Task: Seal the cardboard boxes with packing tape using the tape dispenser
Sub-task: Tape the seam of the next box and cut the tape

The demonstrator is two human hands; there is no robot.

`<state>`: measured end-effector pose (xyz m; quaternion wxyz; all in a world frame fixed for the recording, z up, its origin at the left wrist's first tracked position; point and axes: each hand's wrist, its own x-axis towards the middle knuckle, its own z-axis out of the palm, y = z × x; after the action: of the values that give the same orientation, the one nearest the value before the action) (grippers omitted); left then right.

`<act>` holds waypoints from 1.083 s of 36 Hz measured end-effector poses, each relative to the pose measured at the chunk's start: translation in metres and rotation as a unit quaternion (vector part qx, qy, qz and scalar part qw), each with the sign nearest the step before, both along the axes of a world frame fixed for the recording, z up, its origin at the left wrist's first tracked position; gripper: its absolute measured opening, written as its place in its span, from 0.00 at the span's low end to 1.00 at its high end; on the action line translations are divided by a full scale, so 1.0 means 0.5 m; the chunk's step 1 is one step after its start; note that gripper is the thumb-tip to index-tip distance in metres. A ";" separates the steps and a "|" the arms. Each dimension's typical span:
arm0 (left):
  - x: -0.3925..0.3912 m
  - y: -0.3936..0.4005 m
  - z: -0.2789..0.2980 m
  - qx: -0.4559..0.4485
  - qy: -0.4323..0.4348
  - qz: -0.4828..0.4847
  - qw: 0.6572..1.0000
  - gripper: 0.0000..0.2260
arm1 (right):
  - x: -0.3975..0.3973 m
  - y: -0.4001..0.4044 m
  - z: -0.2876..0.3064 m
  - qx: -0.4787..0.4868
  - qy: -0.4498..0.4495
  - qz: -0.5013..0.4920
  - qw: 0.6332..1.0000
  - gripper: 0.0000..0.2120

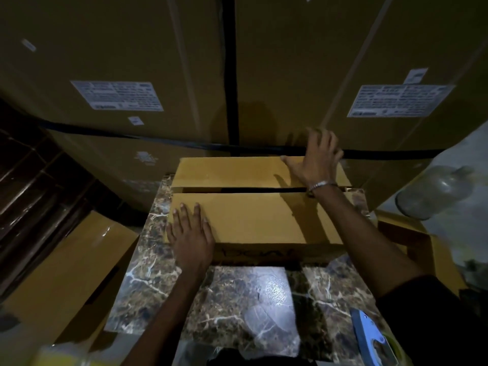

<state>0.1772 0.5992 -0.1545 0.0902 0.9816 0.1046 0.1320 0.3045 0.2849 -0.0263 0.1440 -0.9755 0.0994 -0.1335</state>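
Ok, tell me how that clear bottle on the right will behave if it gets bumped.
The clear bottle lies on its side, so its rounded body would probably roll. It looks empty, hence likely light and easy to shift. If it is glass, which the blur leaves unclear, it may break.

The cardboard box (pixel 253 207) on the tabletop is plain tan-brown, with a dark slit between its two top flaps and faint dark lettering on its near side. The tabletop (pixel 237 294) has a marbled pattern of brown and grey with white veins. The tape dispenser (pixel 369 336) at the near right is light blue. The large cartons (pixel 132 62) at the far side are dull brown, crossed by black straps and bearing white labels with dark print. A box at the left (pixel 68 265) is yellowish tan. A bracelet (pixel 320 184) on the right wrist is silvery.
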 end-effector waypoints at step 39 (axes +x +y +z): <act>0.044 -0.036 0.072 -0.196 -0.130 -0.157 0.959 0.25 | -0.277 0.098 -0.124 0.092 0.100 0.046 0.990 0.39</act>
<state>0.1990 0.5811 -0.1184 0.3133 0.9232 -0.0396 0.2191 0.1661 0.3340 -0.0884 0.2284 -0.9701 0.0804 -0.0191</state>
